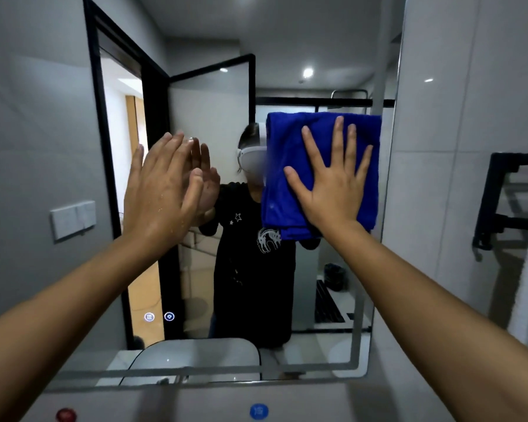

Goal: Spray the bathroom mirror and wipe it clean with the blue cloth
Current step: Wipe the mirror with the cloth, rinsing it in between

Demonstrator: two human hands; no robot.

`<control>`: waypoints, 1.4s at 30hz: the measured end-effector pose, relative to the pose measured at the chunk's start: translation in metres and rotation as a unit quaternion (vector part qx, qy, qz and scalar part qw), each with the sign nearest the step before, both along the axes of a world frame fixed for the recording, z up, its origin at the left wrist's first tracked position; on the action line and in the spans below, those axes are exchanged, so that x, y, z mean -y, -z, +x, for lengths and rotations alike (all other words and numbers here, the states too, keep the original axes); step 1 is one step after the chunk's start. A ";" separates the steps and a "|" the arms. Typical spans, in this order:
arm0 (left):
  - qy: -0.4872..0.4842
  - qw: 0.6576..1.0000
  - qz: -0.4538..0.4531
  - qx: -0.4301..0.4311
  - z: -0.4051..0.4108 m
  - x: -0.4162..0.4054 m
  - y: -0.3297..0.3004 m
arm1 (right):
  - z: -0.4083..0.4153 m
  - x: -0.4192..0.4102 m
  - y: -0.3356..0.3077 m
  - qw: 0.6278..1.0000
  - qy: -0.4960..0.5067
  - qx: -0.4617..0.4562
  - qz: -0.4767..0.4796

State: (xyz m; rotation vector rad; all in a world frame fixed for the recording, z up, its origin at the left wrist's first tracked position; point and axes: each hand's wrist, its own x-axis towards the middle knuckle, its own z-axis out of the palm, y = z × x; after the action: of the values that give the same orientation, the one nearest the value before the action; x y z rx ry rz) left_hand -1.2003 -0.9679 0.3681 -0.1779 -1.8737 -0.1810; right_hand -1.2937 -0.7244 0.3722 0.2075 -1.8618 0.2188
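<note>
the right hand (333, 190) presses the folded blue cloth (290, 178) flat against the mirror (256, 300), fingers spread and straight, in the mirror's upper right part. the left hand (162, 190) is released, fingers straight, raised at the mirror's left side (touching the glass or just off it, i cannot tell). to wipe well, i judge, keep the palm's pressure even and overlap the passes. no readable writing; only two small lit icons (159, 316) at the mirror's lower left.
</note>
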 end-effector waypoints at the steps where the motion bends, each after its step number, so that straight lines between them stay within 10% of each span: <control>1: -0.005 1.000 0.001 0.001 0.001 0.004 0.002 | 0.001 0.010 0.002 1.000 -0.003 -0.004 0.009; 42: -0.031 0.998 0.037 0.034 0.052 0.200 0.030 | 0.026 0.240 0.067 0.992 -0.047 -0.009 0.115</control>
State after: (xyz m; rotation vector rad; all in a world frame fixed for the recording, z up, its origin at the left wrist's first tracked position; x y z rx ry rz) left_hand -1.1486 -1.1675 0.3379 -0.0618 -1.9341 -0.2161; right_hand -1.2674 -0.9645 0.3050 0.4538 -1.8591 0.0656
